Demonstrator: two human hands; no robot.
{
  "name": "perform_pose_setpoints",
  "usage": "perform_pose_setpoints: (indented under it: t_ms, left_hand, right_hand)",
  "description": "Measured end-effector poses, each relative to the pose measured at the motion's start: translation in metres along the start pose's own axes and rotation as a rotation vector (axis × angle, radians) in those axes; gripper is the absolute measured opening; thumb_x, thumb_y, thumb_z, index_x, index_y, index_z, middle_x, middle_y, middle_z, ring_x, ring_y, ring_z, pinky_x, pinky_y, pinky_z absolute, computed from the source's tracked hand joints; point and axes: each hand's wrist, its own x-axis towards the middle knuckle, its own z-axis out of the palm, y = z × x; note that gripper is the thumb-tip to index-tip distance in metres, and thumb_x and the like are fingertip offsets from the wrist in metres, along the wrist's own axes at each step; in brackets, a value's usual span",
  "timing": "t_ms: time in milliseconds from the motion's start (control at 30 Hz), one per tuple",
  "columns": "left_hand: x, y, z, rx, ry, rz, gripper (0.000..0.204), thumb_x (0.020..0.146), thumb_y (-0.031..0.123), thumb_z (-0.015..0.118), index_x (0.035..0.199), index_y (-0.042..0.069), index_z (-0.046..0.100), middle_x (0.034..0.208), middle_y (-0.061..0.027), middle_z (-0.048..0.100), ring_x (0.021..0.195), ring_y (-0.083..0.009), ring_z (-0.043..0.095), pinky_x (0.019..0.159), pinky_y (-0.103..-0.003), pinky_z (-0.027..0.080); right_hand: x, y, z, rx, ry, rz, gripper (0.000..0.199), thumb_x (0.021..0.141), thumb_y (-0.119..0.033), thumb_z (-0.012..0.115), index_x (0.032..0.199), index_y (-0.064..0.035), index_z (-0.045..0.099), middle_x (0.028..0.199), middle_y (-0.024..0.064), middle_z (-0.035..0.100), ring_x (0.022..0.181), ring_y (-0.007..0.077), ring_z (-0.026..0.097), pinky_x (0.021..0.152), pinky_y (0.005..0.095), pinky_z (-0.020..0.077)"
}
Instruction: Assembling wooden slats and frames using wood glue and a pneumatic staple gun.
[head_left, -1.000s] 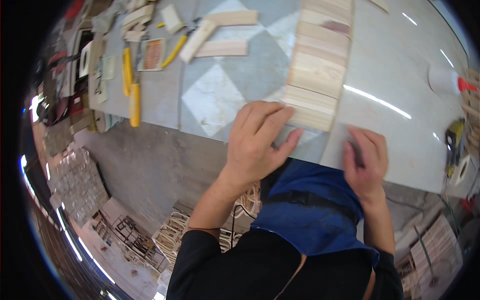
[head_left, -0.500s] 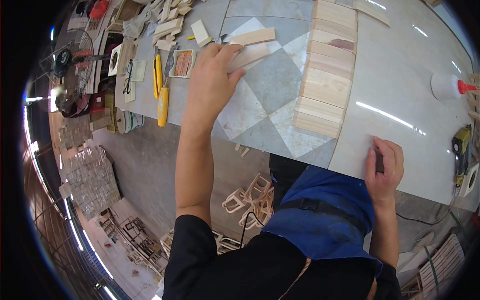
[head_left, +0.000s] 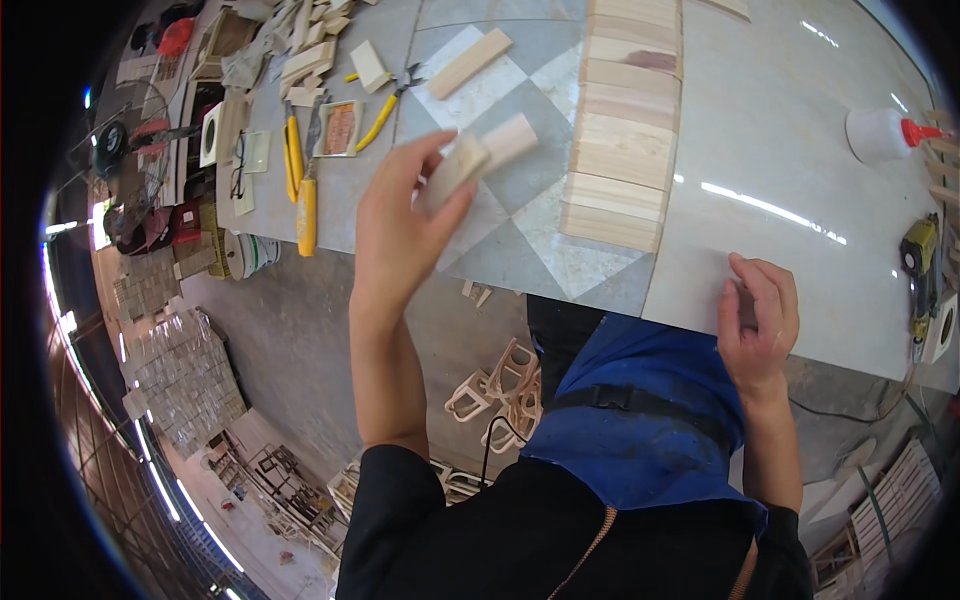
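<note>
My left hand (head_left: 405, 205) is closed on a small wooden strip (head_left: 508, 143), pinched between thumb and fingers above the tiled tabletop (head_left: 545, 195). Motion blurs the wood, and I cannot tell whether one or two pieces are in the grip. Beyond it another wooden strip (head_left: 468, 63) lies slantwise on the tiles. To the right runs a row of wooden strips (head_left: 622, 140) laid side by side. My right hand (head_left: 760, 315) rests at the table's front edge, fingers loosely bent and thumb apart, with nothing visible in it.
Left on the table are yellow-handled pliers (head_left: 378, 122), a yellow utility knife (head_left: 293, 160), a yellow-handled tool (head_left: 307, 215), a small tray (head_left: 340, 130), glasses (head_left: 238, 165) and piled wood offcuts (head_left: 308, 62). At right stand a white glue bottle (head_left: 880, 135) and a yellow-green tool (head_left: 915, 250).
My left hand has lifted the wooden strip off the tiles and drawn it nearer to me, uncovering the pliers. My right hand stays by the table edge. The view has shifted slightly.
</note>
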Motion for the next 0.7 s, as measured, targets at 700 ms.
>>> perform_pose_setpoints:
  t_ms: [700]
  left_hand:
    - [-0.091, 0.022, 0.037, 0.038, 0.021, 0.383, 0.037, 0.088, 0.009, 0.090, 0.125, 0.010, 0.084, 0.127, -0.0047, 0.079, 0.114, -0.0241, 0.073, 0.102, -0.039, 0.058]
  right_hand:
    - [0.014, -0.054, 0.044, 0.084, -0.244, -0.072, 0.034, 0.092, -0.003, 0.083, 0.125, -0.0094, 0.077, 0.120, 0.0056, 0.071, 0.096, 0.0245, 0.067, 0.079, 0.0341, 0.0581]
